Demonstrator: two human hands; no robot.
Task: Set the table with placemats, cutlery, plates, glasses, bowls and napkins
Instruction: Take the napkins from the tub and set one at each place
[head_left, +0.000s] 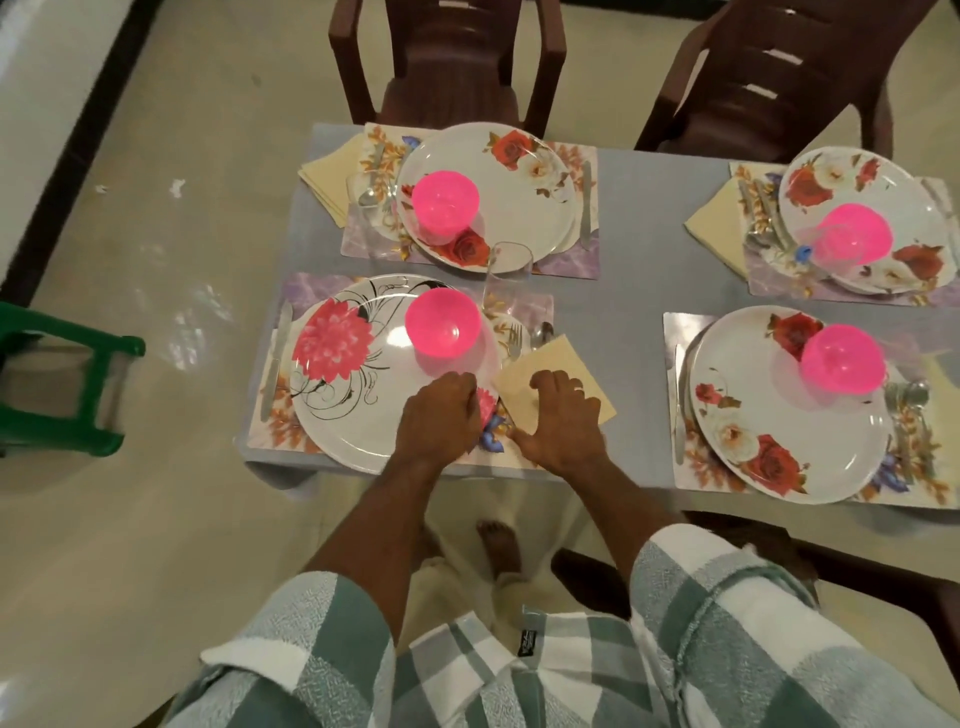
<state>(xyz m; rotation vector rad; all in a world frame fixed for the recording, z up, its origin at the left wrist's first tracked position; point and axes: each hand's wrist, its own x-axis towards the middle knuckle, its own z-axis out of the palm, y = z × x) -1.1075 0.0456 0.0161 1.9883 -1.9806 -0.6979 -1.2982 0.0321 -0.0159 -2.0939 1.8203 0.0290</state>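
A head-worn view looks down on a grey-topped bench (628, 249) laid with four place settings, each a floral placemat carrying a white floral plate and a translucent pink plastic bowl.

Both hands work at the setting in the lower left of centre. There, a cream square paper napkin (563, 371) lies on the right part of the purple-and-floral placemat (524, 306), turned like a diamond so one corner points up the frame toward a steel fork (514, 340) and spoon (544, 332).

The right hand (558, 423) rests on top of the napkin with its fingers curled down and fingertips pressing the paper; it appears to pinch or pin the napkin's lower left edge, though the exact grip is hard to see.

The left hand (441, 415) sits just left of it, over the rim of the large white plate with a pink flower (358, 364), fingers curled; whether it holds anything cannot be told.

The napkin lies directly under and slightly above the right hand, which is nearer; straightening it beside the plate looks like the step in hand.

A clear drinking glass (506, 275) stands above this setting's pink bowl (441, 322).
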